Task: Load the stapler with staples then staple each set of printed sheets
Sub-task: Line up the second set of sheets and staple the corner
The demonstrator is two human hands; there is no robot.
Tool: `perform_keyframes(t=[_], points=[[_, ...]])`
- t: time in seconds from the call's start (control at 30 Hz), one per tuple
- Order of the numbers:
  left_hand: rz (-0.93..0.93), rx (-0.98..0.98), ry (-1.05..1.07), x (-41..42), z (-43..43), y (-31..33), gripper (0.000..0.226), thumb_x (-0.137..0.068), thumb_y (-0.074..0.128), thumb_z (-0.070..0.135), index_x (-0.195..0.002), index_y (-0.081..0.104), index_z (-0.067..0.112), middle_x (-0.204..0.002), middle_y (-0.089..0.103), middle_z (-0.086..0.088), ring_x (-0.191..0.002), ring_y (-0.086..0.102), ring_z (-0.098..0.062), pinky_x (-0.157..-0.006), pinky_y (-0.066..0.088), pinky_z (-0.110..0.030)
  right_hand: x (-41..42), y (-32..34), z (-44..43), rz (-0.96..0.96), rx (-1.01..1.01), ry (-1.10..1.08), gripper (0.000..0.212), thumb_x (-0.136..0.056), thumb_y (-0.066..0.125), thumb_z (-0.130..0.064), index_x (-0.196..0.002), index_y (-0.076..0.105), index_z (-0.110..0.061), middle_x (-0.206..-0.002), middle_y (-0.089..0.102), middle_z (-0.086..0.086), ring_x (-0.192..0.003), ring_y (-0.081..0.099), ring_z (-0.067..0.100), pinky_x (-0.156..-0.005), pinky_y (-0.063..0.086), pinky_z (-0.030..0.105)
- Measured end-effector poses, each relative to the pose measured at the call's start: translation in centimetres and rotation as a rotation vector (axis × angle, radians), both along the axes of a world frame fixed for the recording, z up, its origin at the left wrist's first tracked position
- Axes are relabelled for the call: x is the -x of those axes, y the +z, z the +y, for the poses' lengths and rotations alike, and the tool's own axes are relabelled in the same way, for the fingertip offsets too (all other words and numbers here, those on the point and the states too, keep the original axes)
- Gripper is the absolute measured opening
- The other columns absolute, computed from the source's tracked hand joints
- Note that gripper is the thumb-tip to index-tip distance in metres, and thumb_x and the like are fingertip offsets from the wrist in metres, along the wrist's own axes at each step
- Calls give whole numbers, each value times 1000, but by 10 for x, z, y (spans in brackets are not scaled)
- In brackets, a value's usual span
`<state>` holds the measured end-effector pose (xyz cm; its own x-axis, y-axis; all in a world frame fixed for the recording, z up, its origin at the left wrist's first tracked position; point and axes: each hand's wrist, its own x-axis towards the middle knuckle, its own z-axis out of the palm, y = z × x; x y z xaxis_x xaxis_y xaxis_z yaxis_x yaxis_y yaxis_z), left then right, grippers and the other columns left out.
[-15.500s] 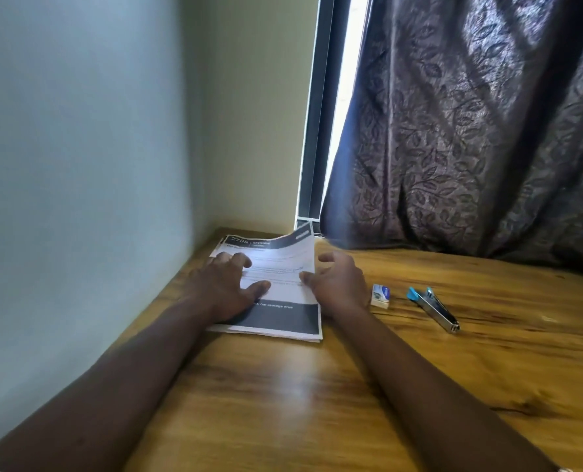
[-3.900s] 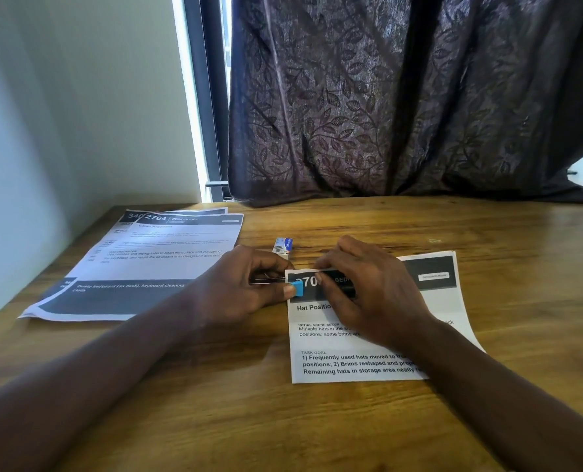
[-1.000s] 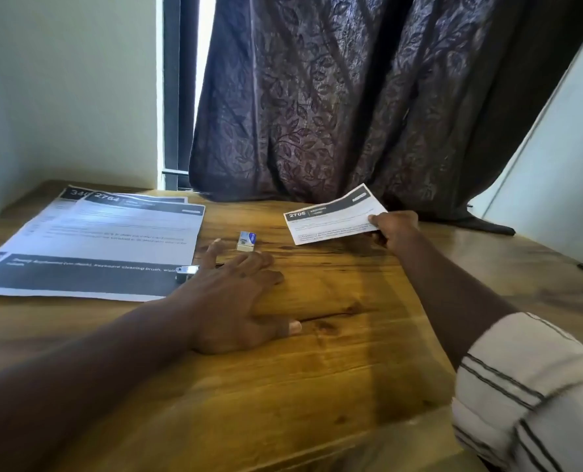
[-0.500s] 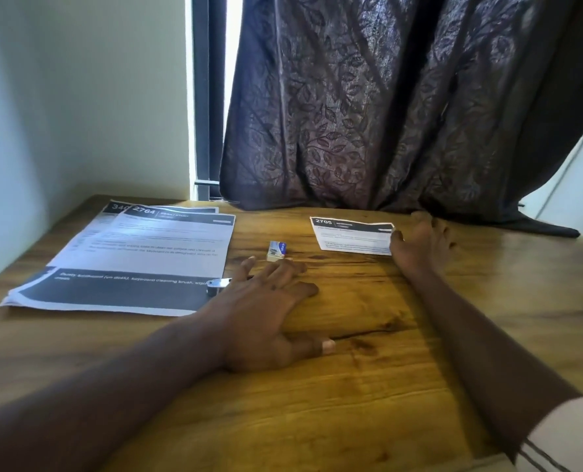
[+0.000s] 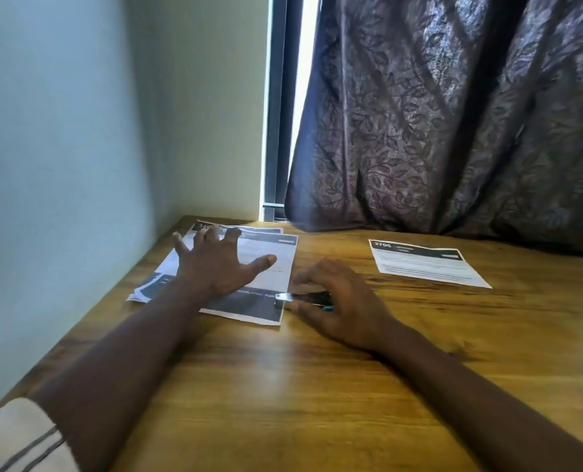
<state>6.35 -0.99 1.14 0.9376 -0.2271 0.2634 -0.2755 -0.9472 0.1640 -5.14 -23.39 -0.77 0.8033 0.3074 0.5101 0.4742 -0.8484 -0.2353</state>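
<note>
stapler (image 5: 303, 298) right at the edge of the sheets (image 5: 249, 303)
Your left hand (image 5: 215, 264) lies spread on them; your right hand (image 5: 341, 301) curls round the stapler; probably light and rigid, so grip mid-body; paper's floppy, slides easily.

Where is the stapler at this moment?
Head view: the stapler is on the wooden table near centre, held by the right hand, its metal nose at the right edge of the sheet stack under the left hand.
</note>
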Motion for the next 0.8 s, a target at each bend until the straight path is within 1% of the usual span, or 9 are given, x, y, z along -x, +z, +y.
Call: perform_keyframes(t=[0.07, 0.17, 0.33, 0.47, 0.63, 0.7, 0.8], points=[[28, -3, 65, -4, 6, -1, 114, -71, 19, 101, -158, 29, 29, -169, 27, -12, -156, 22, -34, -119, 5, -73, 0, -1, -3, 59, -47, 19, 29, -87, 74, -41, -113, 70, -28, -112, 68, -14, -103, 59, 3, -94, 48, 30], [88, -49, 128, -7, 6, -2, 115, -70, 23, 101, -159, 27, 28, -167, 29, -16, -154, 25, -38, -121, 12, -67, 1, 2, -8, 91, -142, -1, 27, -85, 79, -37, -109, 74, -26, -105, 72, -14, -96, 64, 2, -85, 54, 31], [159, -74, 184, -10, 5, -5, 120, -66, 27, 104, -157, 30, 26, -161, 37, -18, -149, 31, -39, -119, 21, -59, 0, 1, -13, 73, -141, -36, 26, -83, 76, -42, -105, 73, -28, -100, 72, -15, -93, 64, 2, -84, 53, 31], [129, -87, 177, -12, 6, -4, 121, -63, 33, 105, -156, 32, 26, -161, 42, -12, -148, 36, -37, -117, 25, -59, -1, 0, -19, 69, -147, -55, 28, -82, 74, -46, -105, 73, -29, -100, 72, -16, -94, 64, 3, -84, 54, 34], [72, -45, 173, -14, 9, -3, 126, -55, 36, 107, -152, 38, 27, -156, 49, -8, -144, 43, -34, -114, 35, -58, -2, 0, -20, 68, -141, -64, 28, -83, 74, -47, -105, 73, -30, -100, 71, -18, -96, 63, 1, -84, 54, 32], [57, -16, 180, -13, 11, -3, 124, -55, 39, 107, -150, 42, 28, -153, 51, -8, -142, 44, -33, -112, 37, -55, -1, 0, -19, 78, -148, -77, 30, -84, 70, -53, -105, 73, -31, -99, 70, -19, -95, 62, 0, -84, 53, 31], [53, -1, 179, -9, 10, -4, 118, -58, 42, 105, -148, 46, 29, -153, 50, -9, -143, 41, -33, -111, 36, -53, 0, 4, -14, 99, -203, -104, 36, -86, 60, -61, -99, 74, -31, -93, 70, -19, -91, 63, 0, -80, 53, 30]])
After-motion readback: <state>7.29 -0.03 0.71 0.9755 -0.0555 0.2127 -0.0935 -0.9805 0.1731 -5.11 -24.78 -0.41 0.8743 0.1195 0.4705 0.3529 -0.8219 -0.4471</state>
